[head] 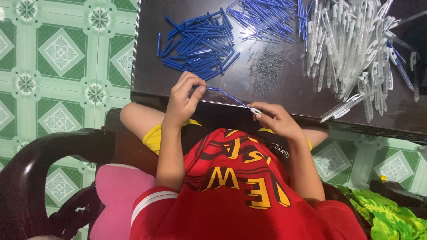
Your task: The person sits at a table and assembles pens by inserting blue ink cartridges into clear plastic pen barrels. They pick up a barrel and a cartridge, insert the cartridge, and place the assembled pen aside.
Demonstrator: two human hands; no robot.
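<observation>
Pen assembly, barely begun by the look of the piles.

I am watching the left hand [183,98] pinching the back end of a blue refill [227,96] while the right hand [276,119] is gripping its tip in a small clear piece at the table's [284,95] near edge. At twelve o'clock blue refills [200,42], tiny springs [267,66] and, toward two o'clock, clear barrels [351,44] are lying heaped; I am judging most work remains.
</observation>
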